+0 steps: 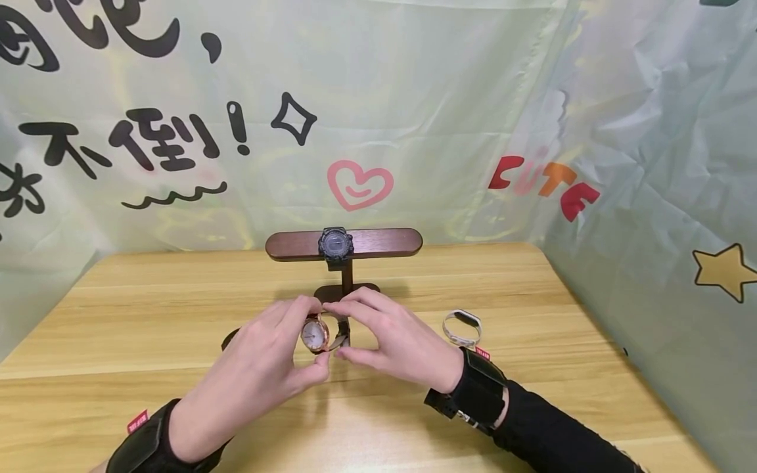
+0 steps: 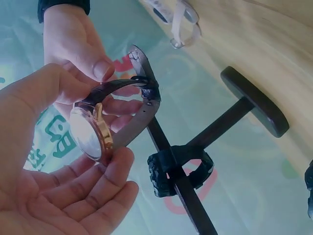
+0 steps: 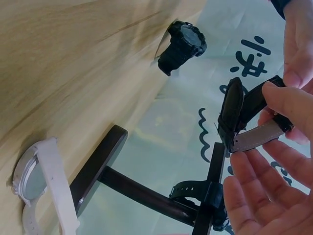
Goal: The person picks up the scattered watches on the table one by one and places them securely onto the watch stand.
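Observation:
A wristwatch [image 1: 315, 334] with a rose-gold case, pale dial and dark leather strap is held up between both hands, its strap closed into a loop. My left hand [image 1: 260, 351] grips the case side between thumb and fingers. The right hand [image 1: 396, 338] pinches the strap, thumb against it in the right wrist view, near the keeper and loose strap end [image 2: 139, 58]. Just behind the hands stands a dark wooden T-shaped watch stand [image 1: 384, 242]. A black sports watch [image 1: 336, 244] is looped around its bar, left of the middle.
A white-strapped band [image 1: 462, 328] with a dark screen stands on the wooden table [image 1: 148, 295], right of the right hand. Another black watch [image 3: 183, 46] lies on the left, mostly hidden behind the left hand in the head view. Printed cloth hangs behind and right.

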### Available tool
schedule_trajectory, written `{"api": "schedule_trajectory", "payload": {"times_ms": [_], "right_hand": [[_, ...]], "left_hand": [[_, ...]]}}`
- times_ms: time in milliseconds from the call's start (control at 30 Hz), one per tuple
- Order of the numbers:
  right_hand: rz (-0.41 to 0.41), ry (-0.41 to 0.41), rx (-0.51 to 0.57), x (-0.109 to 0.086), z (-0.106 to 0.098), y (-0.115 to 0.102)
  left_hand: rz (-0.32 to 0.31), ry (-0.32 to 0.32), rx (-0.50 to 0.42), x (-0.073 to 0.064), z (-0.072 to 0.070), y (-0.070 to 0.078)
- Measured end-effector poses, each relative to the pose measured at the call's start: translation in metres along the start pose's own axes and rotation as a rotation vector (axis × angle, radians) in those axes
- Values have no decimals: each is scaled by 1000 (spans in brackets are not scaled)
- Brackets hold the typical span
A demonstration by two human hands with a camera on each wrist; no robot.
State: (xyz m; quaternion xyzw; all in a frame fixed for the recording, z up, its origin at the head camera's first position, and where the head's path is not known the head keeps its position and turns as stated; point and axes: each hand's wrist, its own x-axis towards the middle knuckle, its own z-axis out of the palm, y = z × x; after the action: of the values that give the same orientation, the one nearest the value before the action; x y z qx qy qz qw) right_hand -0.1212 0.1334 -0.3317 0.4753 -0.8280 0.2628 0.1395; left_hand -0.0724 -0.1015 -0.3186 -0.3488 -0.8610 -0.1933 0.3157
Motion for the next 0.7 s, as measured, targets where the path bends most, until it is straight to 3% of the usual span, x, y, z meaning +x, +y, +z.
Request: {"api": "schedule_trajectory", "payload": {"times_ms": [367, 700], "right_hand": [[-59, 64, 4, 1, -2, 2], [-117, 118, -4, 1, 0, 6]], "left_hand": [[60, 65, -100, 1, 0, -4], [32, 37, -142, 1, -1, -4]]}}
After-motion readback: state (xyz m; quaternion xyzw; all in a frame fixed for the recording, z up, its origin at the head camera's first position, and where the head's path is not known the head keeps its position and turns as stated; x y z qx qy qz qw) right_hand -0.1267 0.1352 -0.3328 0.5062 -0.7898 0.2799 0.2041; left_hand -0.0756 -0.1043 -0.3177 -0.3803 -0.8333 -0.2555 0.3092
